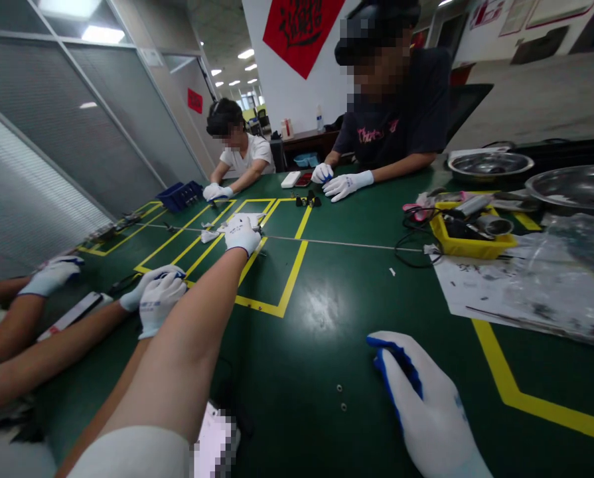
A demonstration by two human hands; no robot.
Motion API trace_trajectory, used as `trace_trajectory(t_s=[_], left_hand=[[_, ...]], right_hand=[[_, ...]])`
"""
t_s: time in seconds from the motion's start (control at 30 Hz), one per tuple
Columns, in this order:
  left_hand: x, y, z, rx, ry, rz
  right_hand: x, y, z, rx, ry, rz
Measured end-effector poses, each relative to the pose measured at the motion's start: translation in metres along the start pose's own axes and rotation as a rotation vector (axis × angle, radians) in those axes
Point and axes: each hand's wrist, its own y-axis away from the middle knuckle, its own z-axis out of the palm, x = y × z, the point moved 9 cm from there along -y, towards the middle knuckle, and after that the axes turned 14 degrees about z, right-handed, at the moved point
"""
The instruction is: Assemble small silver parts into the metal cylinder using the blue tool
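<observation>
My left hand [243,236], in a white glove, reaches far out over the green table. Its fingers are bent around a small dark piece at the fingertips, too hidden to name. White crumpled material [210,235] lies just left of it. Close to me on the right, my right hand [429,405] rests in a white glove with a blue palm side. Its thumb and forefinger curve toward each other with a gap between them, and nothing shows inside. Two small ring-shaped metal parts [341,398] lie on the table left of this hand.
Co-workers' gloved hands [160,299] are at my left, others [344,184] across the table. A yellow bin [468,244] with tools and a cable stands right, near metal bowls [490,164] and plastic film [565,265]. Yellow tape [293,282] marks the table [321,345]. A blue crate [177,196] stands far left.
</observation>
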Motion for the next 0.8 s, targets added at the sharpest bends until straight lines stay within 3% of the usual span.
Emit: trace_trajectory(t_s=[0.07,0.17,0.27,0.53,0.8], left_hand=[[-0.013,0.025,-0.002,-0.018,-0.016,-0.080],[-0.030,0.066,0.010,-0.115,-0.014,-0.189],[-0.030,0.105,0.026,-0.231,0.006,-0.193],[0.018,0.182,0.027,-0.345,0.060,-0.004],[0.069,0.230,0.026,-0.391,0.067,0.072]], right_hand=[[-0.005,-0.002,0.001,-0.013,-0.003,-0.036],[-0.013,-0.005,0.000,0.005,-0.012,-0.080],[-0.015,-0.006,-0.002,0.035,-0.054,-0.048],[-0.019,-0.005,-0.001,0.008,-0.125,-0.001],[-0.022,-0.007,0.001,0.048,-0.147,-0.075]])
